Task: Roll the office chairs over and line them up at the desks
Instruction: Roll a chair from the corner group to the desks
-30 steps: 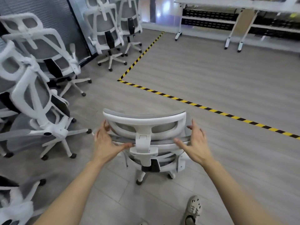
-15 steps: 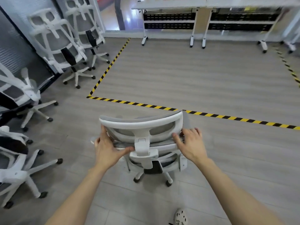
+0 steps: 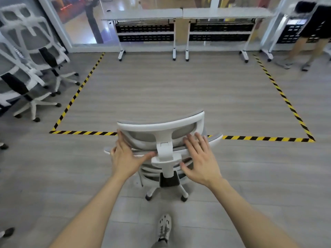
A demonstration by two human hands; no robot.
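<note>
A white-framed office chair [image 3: 161,126] with grey mesh stands right in front of me, its back turned to me, on the near line of a floor rectangle marked in yellow-black tape [image 3: 80,133]. My left hand [image 3: 125,158] grips the left end of the headrest, thumb lying along the backrest's top bar. My right hand [image 3: 200,161] lies over the right side of that bar, fingers spread above it and thumb below. Two white desks [image 3: 143,14] [image 3: 223,13] stand side by side at the far end of the rectangle.
Several more white chairs [image 3: 35,51] are crowded along the left wall. Another person [image 3: 308,33] walks at the far right beside a further desk. My shoe [image 3: 164,228] is just behind the chair's casters. Bare grey floor lies between the chair and the desks.
The view has swung right, so the desks now sit straight ahead and the crowded chairs have slid to the left edge. The chair has rolled up to the tape line. My right hand has closed onto its back.
</note>
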